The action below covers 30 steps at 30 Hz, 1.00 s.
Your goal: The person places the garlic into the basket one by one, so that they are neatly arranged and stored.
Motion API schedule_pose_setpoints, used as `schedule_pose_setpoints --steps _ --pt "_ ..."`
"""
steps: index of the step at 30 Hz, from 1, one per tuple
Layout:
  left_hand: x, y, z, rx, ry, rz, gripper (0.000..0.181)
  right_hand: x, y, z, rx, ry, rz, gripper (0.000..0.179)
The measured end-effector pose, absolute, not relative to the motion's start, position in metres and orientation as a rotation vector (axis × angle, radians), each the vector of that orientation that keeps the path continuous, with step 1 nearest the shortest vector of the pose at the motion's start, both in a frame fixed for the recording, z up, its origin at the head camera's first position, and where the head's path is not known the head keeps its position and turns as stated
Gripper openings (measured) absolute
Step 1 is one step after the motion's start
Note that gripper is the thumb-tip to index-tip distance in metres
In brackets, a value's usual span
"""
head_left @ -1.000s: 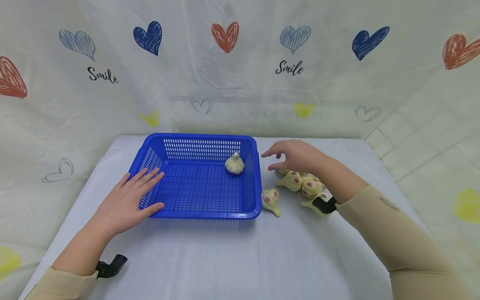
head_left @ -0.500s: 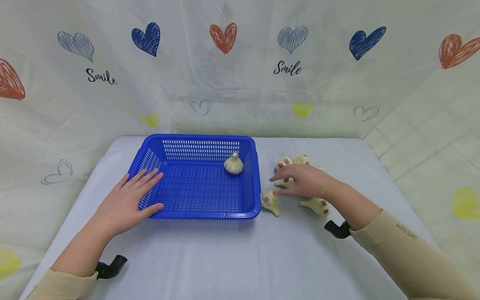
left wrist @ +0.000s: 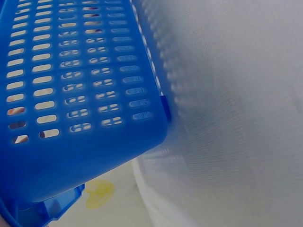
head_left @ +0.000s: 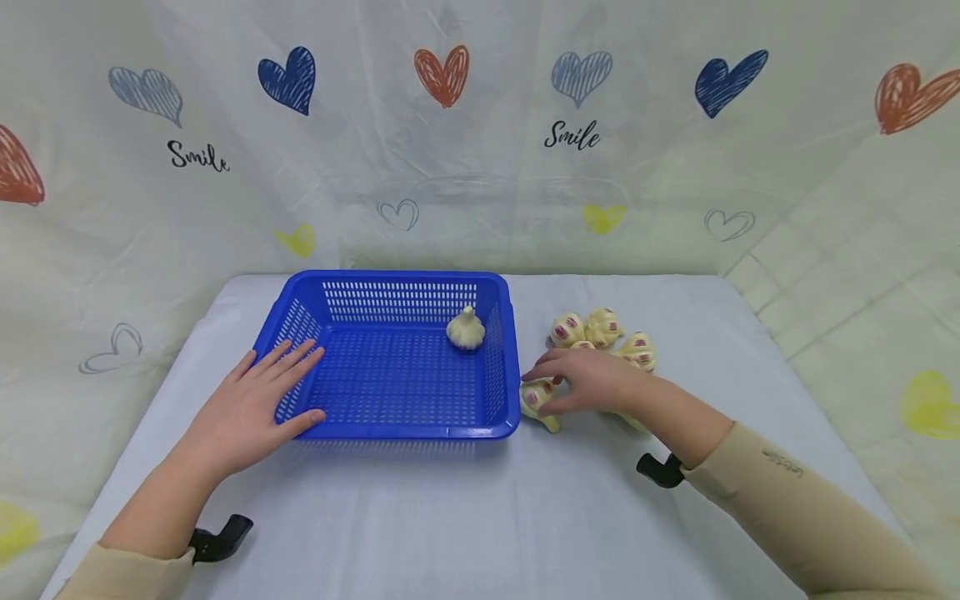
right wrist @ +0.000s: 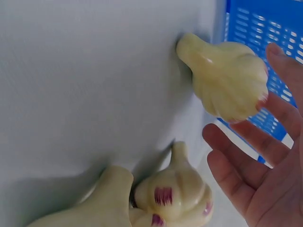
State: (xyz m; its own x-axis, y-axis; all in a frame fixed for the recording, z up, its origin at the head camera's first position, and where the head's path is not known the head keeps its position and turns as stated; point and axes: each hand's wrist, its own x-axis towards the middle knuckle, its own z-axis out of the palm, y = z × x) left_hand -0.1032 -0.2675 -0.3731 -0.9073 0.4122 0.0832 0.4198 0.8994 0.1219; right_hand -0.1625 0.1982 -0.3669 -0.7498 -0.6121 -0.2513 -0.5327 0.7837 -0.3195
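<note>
My left hand (head_left: 243,412) lies spread over the left rim of the blue plastic basket (head_left: 405,432), fingers straight and pointing inward. One garlic bulb (head_left: 466,329) sits inside, near the basket's right wall. My right hand (head_left: 596,379) is just outside that wall, over another garlic bulb (head_left: 532,396) on the table. In the right wrist view, this bulb (right wrist: 229,80) lies beside my parted thumb and fingers; no firm grip shows. The left wrist view shows the basket's slotted side (left wrist: 61,156), with my left hand almost wholly hidden.
More garlic bulbs (head_left: 602,327) are clustered behind and right of my right hand, some partly covered by it. A white cloth (head_left: 420,517) covers the table. Behind stands a pale sheet (head_left: 480,167) printed with hearts. Each wrist carries a black camera mount (head_left: 221,537).
My right hand has moved from near the basket's far right corner toward me, back over the bulbs, then left to the bulb beside the basket. My left hand stays put.
</note>
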Motion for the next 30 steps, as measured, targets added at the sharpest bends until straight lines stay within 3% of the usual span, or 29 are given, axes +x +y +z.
schedule_pose_setpoints --steps 17,30 --pt "-0.104 -0.268 -0.376 -0.67 -2.983 -0.222 0.084 -0.161 0.192 -0.388 -0.862 2.58 -0.304 0.047" --pt "-0.103 -0.267 -0.373 -0.645 -3.013 -0.221 0.084 -0.158 0.198 -0.383 -0.842 2.583 -0.323 0.046"
